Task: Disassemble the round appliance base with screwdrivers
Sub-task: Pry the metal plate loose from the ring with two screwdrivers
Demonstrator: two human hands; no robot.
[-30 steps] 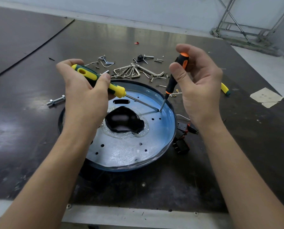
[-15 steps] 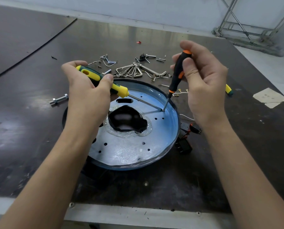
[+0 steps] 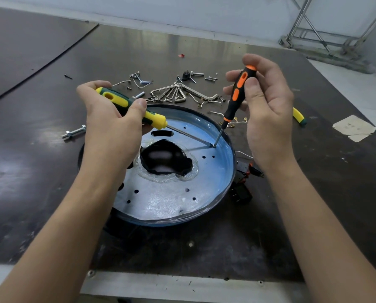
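The round appliance base (image 3: 165,200) lies on the dark table, a silver-blue metal disc with a black opening in its middle and several small holes. My left hand (image 3: 110,132) grips a yellow-and-green screwdriver (image 3: 138,110), its shaft lying low across the disc toward the right rim. My right hand (image 3: 268,112) holds a black-and-orange screwdriver (image 3: 237,92) nearly upright between thumb and fingers. Both tips meet at one spot near the disc's right rim (image 3: 214,145).
Behind the disc lie loose screws, wire clips and a set of hex keys (image 3: 176,92). A bolt (image 3: 73,132) rests at the left. A black-and-red part (image 3: 244,189) sits by the disc's right edge. Another yellow tool handle (image 3: 298,115) and paper scraps (image 3: 353,127) lie right.
My right hand's fingers have shifted on the orange-capped handle, as in turning it. The left hand and its screwdriver stay in place on the same spot.
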